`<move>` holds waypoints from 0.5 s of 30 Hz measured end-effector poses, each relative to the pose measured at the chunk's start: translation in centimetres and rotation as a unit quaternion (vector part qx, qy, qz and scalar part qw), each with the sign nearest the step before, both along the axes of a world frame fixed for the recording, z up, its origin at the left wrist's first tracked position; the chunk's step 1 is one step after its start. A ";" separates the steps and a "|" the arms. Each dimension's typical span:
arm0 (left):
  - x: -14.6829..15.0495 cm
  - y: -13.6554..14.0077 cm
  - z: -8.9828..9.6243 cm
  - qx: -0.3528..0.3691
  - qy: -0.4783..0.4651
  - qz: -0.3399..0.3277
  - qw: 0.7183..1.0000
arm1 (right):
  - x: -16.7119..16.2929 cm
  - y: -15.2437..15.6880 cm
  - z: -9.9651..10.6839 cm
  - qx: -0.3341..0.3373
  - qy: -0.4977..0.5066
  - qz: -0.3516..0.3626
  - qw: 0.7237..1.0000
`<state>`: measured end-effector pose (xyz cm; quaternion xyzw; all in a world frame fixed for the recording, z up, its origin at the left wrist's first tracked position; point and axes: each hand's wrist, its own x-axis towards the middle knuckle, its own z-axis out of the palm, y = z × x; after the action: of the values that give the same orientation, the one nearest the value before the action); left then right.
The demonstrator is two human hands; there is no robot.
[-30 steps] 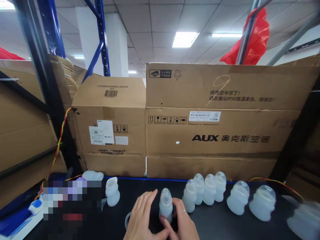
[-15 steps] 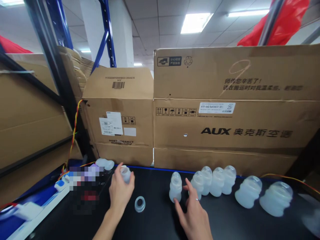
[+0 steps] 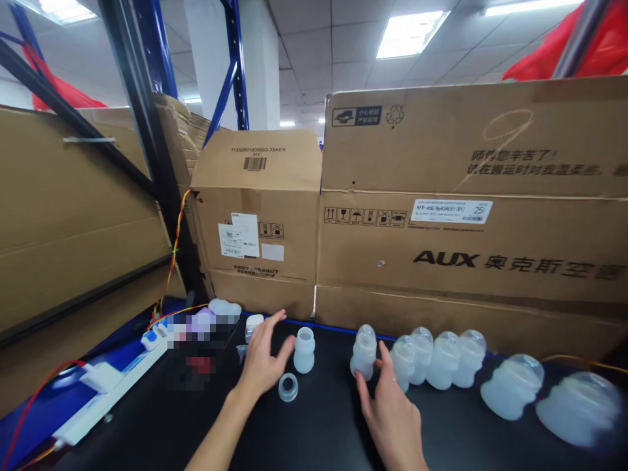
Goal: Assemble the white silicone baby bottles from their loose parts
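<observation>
On desk [image 3: 314, 425]: left hand [image 3: 265, 358] empty, fingers spread by uncapped bottle [image 3: 304, 353]; right hand [image 3: 391, 405] half-curled at domed bottle [image 3: 364, 353], hold unclear; steady low.

A ceiling light [image 3: 413, 34] above the AUX carton [image 3: 441, 235] glares white, and illumination is bright. Below the carton's right end, the last bottle [image 3: 576, 405] looks blurred and stretched; down-left of the carton, coarse pixel blocks [image 3: 193, 366] mask a patch.
</observation>
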<state>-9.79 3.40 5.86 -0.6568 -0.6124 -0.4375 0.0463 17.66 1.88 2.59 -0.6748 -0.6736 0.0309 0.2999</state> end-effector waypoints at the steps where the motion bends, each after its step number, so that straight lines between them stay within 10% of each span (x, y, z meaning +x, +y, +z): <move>1: -1.1 0.1 0.4 0.003 -0.004 0.039 0.999 | -0.1 -0.2 0.2 -0.003 -0.003 -0.007 1.000; 6: -6.1 -0.3 2.3 -0.095 -0.008 0.192 0.977 | -0.6 -1.6 0.2 0.048 0.008 0.004 0.999; 10: -7.9 -1.5 3.0 -0.219 0.022 0.166 0.961 | -0.9 -2.2 -0.7 0.173 0.018 0.044 0.984; 15: -8.0 -1.9 2.4 -0.281 0.040 0.130 0.950 | -1.8 -2.4 -1.7 0.208 -0.003 0.256 0.944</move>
<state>-17.78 1.54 8.26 -0.5751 -0.7882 -0.2110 -0.0589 15.84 -0.53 0.93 -0.4027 -0.8157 -0.0363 0.4138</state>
